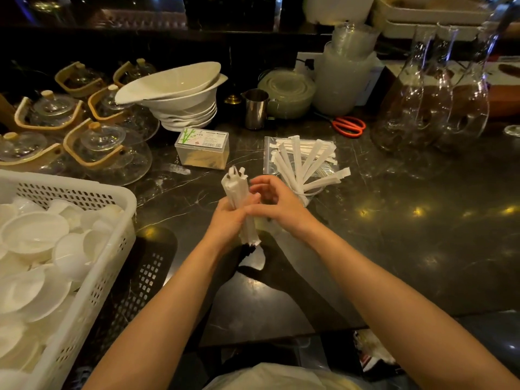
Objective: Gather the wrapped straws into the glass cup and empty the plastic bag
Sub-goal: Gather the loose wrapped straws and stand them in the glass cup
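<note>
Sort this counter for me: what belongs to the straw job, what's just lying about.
Job: straw bundle gripped by the left hand, right hand, glass cup, plastic bag.
Lying about: scissors, toothpick box, white bowls, metal jug, glass teapots, white basket, carafes.

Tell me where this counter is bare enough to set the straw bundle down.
Widest bare stretch: counter right of the glass cup, in front of the glass carafes. A smaller patch lies between the toothpick box and the left hand. Crowded: teapots and bowls back left, basket at left.
</note>
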Tool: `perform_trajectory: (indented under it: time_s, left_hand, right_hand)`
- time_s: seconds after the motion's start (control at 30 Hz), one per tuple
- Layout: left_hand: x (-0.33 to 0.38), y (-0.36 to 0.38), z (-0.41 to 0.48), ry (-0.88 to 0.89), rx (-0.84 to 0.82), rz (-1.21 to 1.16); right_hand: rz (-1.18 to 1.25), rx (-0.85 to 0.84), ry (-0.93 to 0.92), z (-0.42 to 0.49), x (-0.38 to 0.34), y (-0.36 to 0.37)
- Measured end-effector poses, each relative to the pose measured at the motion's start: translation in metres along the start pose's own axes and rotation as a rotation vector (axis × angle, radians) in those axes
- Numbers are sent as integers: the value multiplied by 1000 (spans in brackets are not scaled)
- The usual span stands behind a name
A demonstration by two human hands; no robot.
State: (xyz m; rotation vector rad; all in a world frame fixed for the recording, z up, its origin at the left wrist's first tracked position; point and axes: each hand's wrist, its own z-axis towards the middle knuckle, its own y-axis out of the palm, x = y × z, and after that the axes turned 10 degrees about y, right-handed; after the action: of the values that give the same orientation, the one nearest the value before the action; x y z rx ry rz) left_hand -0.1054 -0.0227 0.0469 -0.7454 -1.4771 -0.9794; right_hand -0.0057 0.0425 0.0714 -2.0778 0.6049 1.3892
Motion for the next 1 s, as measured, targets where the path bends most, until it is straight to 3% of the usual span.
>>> perform_trajectory:
  time_s: [0.2, 0.5, 0.67, 0.87, 1.0]
  left_hand:
    - [-1, 14, -3, 97, -233, 271]
    - [-16, 18, -13, -10, -250, 315]
    - [-14, 15, -4, 72, -340, 343]
    - [14, 21, 14, 16, -383, 235]
    - [44, 29, 36, 185, -362, 202]
  right_hand:
    - [-58, 21, -65, 0, -2, 0]
    - [-71, -4, -28, 1, 24, 3]
    - [11, 25, 17, 5, 23, 7]
    - [-15, 202, -83, 4, -17, -9]
    - [82, 353, -182, 4, -52, -39]
